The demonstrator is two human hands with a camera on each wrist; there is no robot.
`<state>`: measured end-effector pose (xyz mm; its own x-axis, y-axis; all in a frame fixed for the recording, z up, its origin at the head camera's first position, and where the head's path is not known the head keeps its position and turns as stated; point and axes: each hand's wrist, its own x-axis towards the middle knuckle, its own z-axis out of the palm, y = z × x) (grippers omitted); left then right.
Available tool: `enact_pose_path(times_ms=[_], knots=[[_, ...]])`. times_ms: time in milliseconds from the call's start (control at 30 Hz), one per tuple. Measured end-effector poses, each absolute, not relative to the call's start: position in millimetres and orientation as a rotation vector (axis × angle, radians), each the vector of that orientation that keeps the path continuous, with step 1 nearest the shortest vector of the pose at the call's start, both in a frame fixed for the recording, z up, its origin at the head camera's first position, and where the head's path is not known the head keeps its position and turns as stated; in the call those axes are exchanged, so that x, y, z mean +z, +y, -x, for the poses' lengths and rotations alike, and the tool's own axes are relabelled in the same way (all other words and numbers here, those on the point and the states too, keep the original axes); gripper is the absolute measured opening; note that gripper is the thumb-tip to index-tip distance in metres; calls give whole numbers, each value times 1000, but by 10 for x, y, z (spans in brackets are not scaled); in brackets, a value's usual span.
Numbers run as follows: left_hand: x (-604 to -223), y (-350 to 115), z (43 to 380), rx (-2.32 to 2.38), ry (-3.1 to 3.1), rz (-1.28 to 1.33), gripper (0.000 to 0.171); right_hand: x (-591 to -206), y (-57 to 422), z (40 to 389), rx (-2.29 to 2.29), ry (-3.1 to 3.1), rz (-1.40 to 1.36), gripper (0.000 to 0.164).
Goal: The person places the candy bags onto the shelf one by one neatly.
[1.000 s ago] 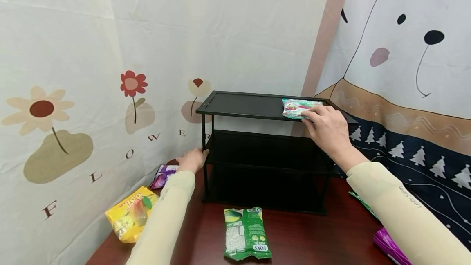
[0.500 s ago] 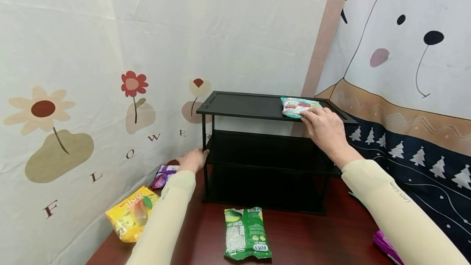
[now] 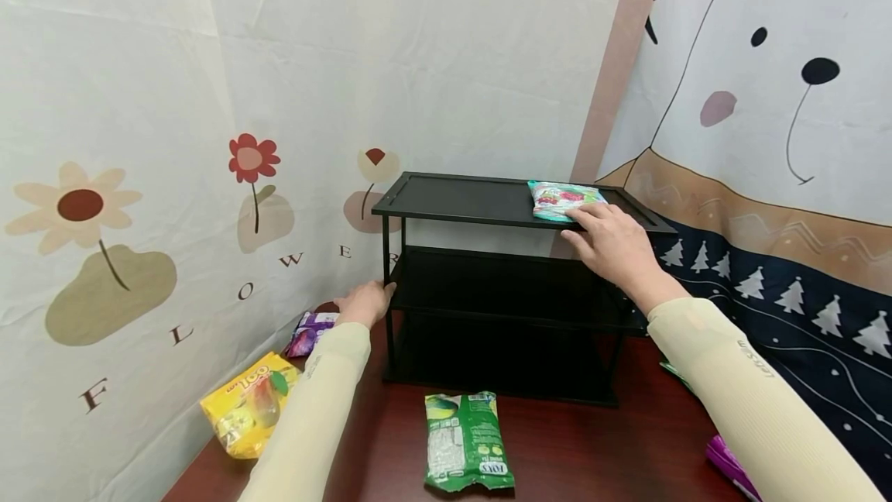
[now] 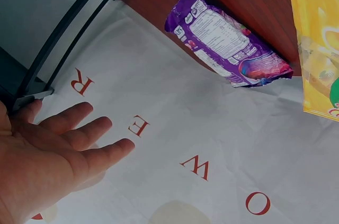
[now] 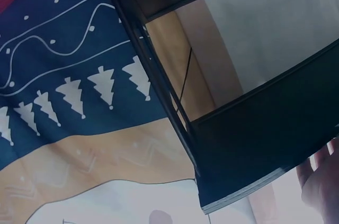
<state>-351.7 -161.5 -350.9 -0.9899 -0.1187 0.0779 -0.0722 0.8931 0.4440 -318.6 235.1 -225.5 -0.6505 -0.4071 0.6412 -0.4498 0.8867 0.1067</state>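
A black three-tier shelf rack (image 3: 488, 294) stands on the dark red table. On the right part of its top tier lies a teal snack bag (image 3: 566, 198) with red fruit printed on it. My right hand (image 3: 613, 246) is at the bag's near right corner, fingertips touching it and thumb apart, below the shelf edge. In the right wrist view only part of that hand shows, and the bag is hidden. My left hand (image 3: 365, 304) touches the rack's left front post; in the left wrist view its fingers (image 4: 100, 155) are spread and hold nothing.
A green snack bag (image 3: 468, 441) lies before the rack. To the left are a yellow bag (image 3: 254, 403) and a purple bag (image 3: 307, 333). A magenta packet (image 3: 730, 465) and a green packet (image 3: 677, 375) lie partly hidden by the right sleeve. Printed cloth (image 3: 488, 60) hangs close behind.
The teal bag has shifted slightly left and back and now lies flatter on the top tier. My right thumb has come away from it. The left hand has stayed at the post.
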Motion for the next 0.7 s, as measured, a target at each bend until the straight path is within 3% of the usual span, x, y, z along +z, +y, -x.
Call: enact_pose_path(times_ms=[233,500,700], knots=[[-3508,-1618,3528,-691,-2965,-152,52,-2291,2332,3206,10,-2397,-635,58],[-3502,-1610,3530,-676,-2975,-155,53,-2375,2245,3204,-23,-2196,-648,49],[-3519,-1624,3547,-674,-2968,-154,53,-2363,2221,3227,-7,-2272,-664,52]])
